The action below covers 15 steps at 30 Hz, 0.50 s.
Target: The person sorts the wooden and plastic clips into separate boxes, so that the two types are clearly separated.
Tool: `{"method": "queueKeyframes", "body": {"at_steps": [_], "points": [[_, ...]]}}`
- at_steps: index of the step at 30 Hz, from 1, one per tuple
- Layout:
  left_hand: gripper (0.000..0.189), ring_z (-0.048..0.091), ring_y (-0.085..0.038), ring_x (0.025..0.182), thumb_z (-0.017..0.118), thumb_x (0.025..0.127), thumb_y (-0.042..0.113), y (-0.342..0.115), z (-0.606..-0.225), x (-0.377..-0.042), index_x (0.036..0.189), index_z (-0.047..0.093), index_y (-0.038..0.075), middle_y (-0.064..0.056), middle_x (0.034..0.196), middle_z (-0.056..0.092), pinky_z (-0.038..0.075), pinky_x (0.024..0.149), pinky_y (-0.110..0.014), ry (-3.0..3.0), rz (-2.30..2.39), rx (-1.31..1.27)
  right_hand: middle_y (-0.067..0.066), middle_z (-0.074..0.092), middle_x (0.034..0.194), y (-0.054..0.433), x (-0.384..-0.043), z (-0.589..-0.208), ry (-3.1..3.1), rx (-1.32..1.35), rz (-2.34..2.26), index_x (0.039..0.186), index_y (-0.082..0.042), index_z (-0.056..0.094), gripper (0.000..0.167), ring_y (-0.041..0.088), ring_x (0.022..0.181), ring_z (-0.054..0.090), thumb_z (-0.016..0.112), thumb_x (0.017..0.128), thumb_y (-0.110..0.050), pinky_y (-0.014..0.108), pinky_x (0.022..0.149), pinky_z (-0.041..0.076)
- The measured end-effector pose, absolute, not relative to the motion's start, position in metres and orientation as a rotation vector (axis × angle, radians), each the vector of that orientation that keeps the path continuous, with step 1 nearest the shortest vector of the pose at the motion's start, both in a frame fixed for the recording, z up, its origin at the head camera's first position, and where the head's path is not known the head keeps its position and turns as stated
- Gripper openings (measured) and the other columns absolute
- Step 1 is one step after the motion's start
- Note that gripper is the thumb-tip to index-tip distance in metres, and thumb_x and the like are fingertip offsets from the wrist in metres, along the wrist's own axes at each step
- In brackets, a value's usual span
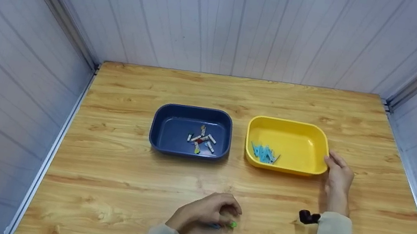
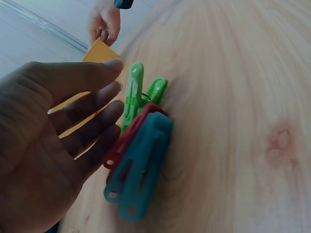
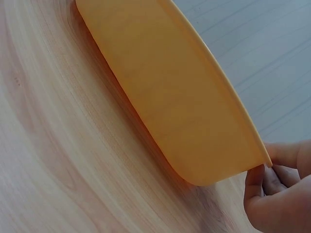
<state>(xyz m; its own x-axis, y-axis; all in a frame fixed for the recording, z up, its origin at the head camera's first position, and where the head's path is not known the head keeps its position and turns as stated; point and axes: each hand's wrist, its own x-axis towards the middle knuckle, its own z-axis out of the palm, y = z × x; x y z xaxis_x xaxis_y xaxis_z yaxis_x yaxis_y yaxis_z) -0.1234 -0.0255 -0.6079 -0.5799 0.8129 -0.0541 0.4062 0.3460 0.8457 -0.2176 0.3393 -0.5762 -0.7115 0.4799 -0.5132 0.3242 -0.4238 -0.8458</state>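
Observation:
My left hand [image 1: 211, 209] is low over the table, its fingers loosely bent beside a small group of plastic clothespins. In the left wrist view a green clothespin [image 2: 134, 87], a red clothespin [image 2: 131, 138] and a teal clothespin [image 2: 146, 170] lie together on the wood, and nothing shows between my left thumb and fingers. My right hand [image 1: 338, 176] pinches the right rim of a yellow basin [image 1: 292, 125], thumb on one side and fingers on the other. Light-blue clothespins [image 1: 265, 154] lie in that basin's front left corner.
Left of the yellow basin stands a dark blue basin [image 1: 164, 126] holding several small clips [image 1: 200, 139] with white and coloured parts. White panel walls [image 1: 217, 20] close the wooden table [image 1: 114, 186] in at the back and both sides.

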Motion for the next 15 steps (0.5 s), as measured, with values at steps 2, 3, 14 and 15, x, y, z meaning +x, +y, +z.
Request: {"method": "queueKeyframes", "body": {"at_steps": [2, 3, 14, 15], "points": [[0.027, 0.062, -0.011, 0.097, 0.072, 0.085, 0.017, -0.0251, -0.6101, -0.1232, 0.111, 0.065, 0.011, -0.002, 0.107, 0.066, 0.049, 0.084, -0.017, 2.127, 1.144, 1.070, 0.001, 0.045, 0.147, 0.3394, -0.2177, -0.5759, -1.618, -1.145, 2.301, 0.138, -0.011, 0.050, 0.050, 0.008, 0.133, 0.042, 0.063, 0.090, -0.005, 0.016, 0.104, 0.037], [0.027, 0.062, -0.010, 0.097, 0.072, 0.086, 0.017, -0.0249, -0.6109, -0.1231, 0.111, 0.065, 0.011, -0.002, 0.107, 0.066, 0.049, 0.085, -0.017, 2.123, 1.138, 1.069, 0.001, 0.045, 0.147, 0.3395, -0.2178, -0.5759, -1.615, -1.146, 2.301, 0.138, -0.011, 0.050, 0.050, 0.008, 0.133, 0.042, 0.063, 0.090, -0.005, 0.016, 0.104, 0.037], [0.023, 0.060, -0.004, 0.092, 0.070, 0.085, 0.007, -0.0225, -0.6151, -0.1218, 0.106, 0.067, 0.014, 0.003, 0.103, 0.065, 0.048, 0.081, -0.015, 2.129, 1.100, 1.051, 0.001, 0.043, 0.148, 0.3391, -0.2150, -0.5760, -1.616, -1.125, 2.317, 0.139, -0.010, 0.049, 0.051, 0.008, 0.135, 0.040, 0.063, 0.090, -0.005, 0.016, 0.106, 0.035], [0.022, 0.060, -0.004, 0.092, 0.069, 0.085, 0.006, -0.0223, -0.6152, -0.1220, 0.106, 0.067, 0.014, 0.003, 0.103, 0.065, 0.048, 0.081, -0.015, 2.136, 1.093, 1.056, 0.002, 0.042, 0.149, 0.3393, -0.2155, -0.5761, -1.607, -1.122, 2.318, 0.139, -0.009, 0.048, 0.052, 0.009, 0.135, 0.040, 0.063, 0.090, -0.005, 0.016, 0.106, 0.035]]}}
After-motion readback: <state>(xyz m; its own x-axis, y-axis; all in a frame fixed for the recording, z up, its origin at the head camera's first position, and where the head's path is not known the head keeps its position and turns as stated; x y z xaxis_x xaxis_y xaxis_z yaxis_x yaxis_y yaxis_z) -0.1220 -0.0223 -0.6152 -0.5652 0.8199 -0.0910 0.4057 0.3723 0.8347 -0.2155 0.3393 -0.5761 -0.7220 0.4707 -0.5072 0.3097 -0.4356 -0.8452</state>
